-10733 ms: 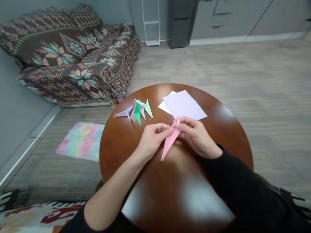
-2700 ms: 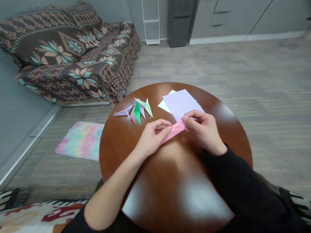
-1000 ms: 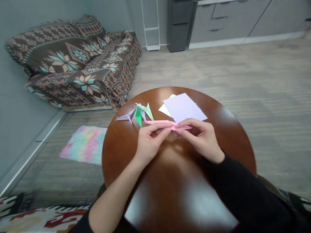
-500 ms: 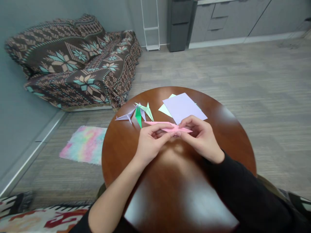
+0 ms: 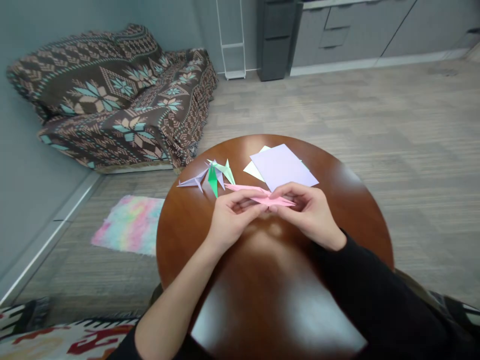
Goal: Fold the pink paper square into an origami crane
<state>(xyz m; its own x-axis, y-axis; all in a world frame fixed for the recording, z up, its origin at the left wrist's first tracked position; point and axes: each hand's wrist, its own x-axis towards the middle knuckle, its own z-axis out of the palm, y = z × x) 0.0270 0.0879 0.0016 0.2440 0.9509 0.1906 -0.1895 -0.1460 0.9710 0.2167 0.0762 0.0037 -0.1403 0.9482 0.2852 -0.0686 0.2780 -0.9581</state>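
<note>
A folded piece of pink origami paper (image 5: 245, 188), long and pointed at both ends, is held above the round brown table (image 5: 180, 230). My left hand (image 5: 232, 215) pinches it left of its middle, thumb below and fingers above. On its right half, my right hand (image 5: 303, 207) is closed the same way, the two hands' fingertips almost meeting. The fingers cover part of the folds. Beyond my left hand lie several folded paper cranes: a lilac one (image 5: 194, 181), a dark green one (image 5: 212, 181) and a pale green one (image 5: 227, 172).
A lilac paper sheet (image 5: 283, 167) lies over a pale green sheet (image 5: 253, 170) at the table's far side. Past the table stand a covered sofa (image 5: 123, 100), a dark cabinet (image 5: 276, 45) and a white rack (image 5: 234, 60). A fluffy pastel rug (image 5: 129, 225) lies to the left.
My right fingers have shifted slightly left along the pink paper, closer to my left fingertips. Both hands keep hold of it.
</note>
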